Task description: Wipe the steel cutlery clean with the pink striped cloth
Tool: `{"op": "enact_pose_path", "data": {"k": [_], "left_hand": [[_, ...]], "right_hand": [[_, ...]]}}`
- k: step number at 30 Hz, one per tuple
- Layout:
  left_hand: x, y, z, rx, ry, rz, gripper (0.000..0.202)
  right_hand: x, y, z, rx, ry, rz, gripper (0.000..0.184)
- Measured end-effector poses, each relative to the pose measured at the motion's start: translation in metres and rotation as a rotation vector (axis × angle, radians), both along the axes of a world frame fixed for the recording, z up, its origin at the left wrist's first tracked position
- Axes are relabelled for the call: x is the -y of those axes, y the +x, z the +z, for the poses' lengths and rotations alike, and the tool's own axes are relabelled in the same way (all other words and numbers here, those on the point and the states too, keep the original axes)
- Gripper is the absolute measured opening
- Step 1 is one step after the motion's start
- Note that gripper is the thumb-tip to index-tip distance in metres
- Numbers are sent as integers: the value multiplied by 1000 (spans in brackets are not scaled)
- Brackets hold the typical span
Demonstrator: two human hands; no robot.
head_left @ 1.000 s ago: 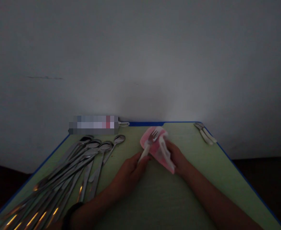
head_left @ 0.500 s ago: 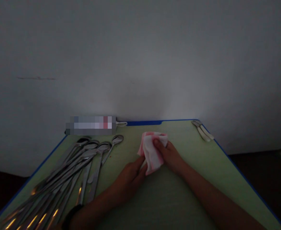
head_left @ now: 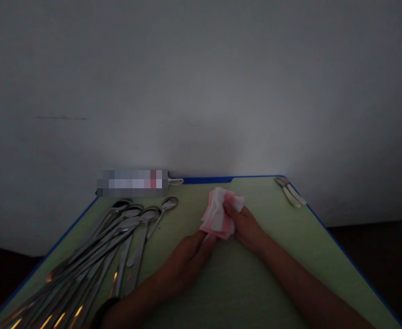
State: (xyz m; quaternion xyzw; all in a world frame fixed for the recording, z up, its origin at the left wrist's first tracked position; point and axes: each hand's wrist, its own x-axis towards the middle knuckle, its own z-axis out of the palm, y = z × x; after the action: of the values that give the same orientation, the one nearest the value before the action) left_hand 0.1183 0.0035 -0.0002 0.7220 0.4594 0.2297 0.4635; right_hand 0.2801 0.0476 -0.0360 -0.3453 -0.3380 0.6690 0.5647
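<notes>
A pink-and-white cloth [head_left: 217, 212] is bunched above the middle of the table. My right hand [head_left: 247, 226] is closed on it, with the thumb pressed on top. My left hand [head_left: 189, 256] is closed just below and left of the cloth, pinching a thin pale handle [head_left: 205, 238]. The handle's other end is hidden under the cloth, so I cannot make out the utensil's kind.
On the left lies a pile of metal spoons and other long cutlery [head_left: 101, 246]. Two pale-handled utensils [head_left: 292, 192], one a fork, lie at the far right corner. A blurred-out box-like thing [head_left: 132, 183] with a white loop stands at the back left, near the wall.
The cloth has shifted and been refolded around the hidden end, its lower corner drawn up. My hands stay closed, with only small movements. The view has tilted slightly.
</notes>
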Motion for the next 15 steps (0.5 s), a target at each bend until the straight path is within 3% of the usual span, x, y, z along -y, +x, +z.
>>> {"op": "enact_pose_path", "data": {"k": [5, 10, 15], "left_hand": [[-1, -3, -8, 26, -9, 8, 42], [-7, -2, -10, -117, 94, 30, 41], [-8, -2, -10, -145, 113, 21, 40]], "right_hand": [[0, 5, -9, 107, 103, 62, 24], [0, 7, -9, 152, 113, 98, 24], [2, 2, -5, 186, 161, 1, 26]]}}
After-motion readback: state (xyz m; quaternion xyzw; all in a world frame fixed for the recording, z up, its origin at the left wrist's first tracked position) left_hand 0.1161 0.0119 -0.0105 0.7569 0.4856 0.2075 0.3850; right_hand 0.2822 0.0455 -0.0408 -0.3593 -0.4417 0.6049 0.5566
